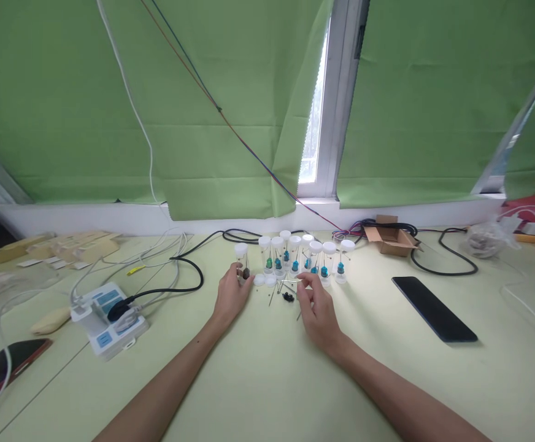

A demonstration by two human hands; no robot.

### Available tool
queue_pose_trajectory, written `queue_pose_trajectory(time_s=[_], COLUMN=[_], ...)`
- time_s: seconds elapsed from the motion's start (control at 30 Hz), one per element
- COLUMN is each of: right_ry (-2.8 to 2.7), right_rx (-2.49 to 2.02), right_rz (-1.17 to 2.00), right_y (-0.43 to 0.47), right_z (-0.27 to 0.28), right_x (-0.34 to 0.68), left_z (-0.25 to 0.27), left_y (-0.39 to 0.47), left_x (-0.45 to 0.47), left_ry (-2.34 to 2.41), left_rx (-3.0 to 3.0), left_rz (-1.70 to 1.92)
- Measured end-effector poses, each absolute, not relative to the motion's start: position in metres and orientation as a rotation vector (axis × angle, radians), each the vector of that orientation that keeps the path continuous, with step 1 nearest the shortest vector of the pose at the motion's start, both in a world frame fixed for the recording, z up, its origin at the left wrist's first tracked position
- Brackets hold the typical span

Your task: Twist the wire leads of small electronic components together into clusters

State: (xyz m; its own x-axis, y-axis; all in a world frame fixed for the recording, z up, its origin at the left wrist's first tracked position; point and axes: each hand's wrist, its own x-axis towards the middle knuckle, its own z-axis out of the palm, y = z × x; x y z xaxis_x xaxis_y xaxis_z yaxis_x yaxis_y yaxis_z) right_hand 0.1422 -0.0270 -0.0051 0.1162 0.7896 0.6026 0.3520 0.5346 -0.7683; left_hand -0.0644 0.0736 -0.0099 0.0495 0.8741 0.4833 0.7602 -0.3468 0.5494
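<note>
My left hand (pixel 233 296) is closed around the lower part of a clear vial (pixel 241 252) with a white cap and a dark piece inside. My right hand (pixel 316 307) is pinched on a thin metal rod (pixel 289 281) that points left; its exact kind is too small to make out. Between the hands lie two white caps (pixel 265 280), a small heap of black bits (pixel 288 297) and several thin pins (pixel 272 296). Just behind them stand several capped clear vials (pixel 295 255), upright, with blue or green pieces and thin rods inside.
A black phone (pixel 434 309) lies to the right, near an open cardboard box (pixel 389 238) and black cables (pixel 451 267). On the left are a white power strip (pixel 108 319) with plugs, another phone (pixel 7 371) and loose cords. Green curtains (pixel 230 110) hang behind the table.
</note>
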Motion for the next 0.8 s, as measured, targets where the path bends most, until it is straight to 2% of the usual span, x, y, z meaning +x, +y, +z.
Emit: queue_pose_trajectory(time_s=[0.57, 0.67, 0.8], right_ry=[-1.551, -1.572, -1.590], right_rx=[-1.049, -1.044, -1.043], right_rz=[0.402, 0.401, 0.391], right_y=[-0.024, -0.024, -0.024], right_z=[-0.006, -0.007, -0.008], right_x=[0.143, 0.143, 0.143], left_z=[-0.004, 0.000, 0.006], left_y=[0.064, 0.058, 0.048], left_x=[-0.057, -0.055, -0.051], left_ry=[1.681, 1.717, 1.768], left_rx=[2.125, 2.089, 2.085], left_rz=[1.175, 1.284, 1.612])
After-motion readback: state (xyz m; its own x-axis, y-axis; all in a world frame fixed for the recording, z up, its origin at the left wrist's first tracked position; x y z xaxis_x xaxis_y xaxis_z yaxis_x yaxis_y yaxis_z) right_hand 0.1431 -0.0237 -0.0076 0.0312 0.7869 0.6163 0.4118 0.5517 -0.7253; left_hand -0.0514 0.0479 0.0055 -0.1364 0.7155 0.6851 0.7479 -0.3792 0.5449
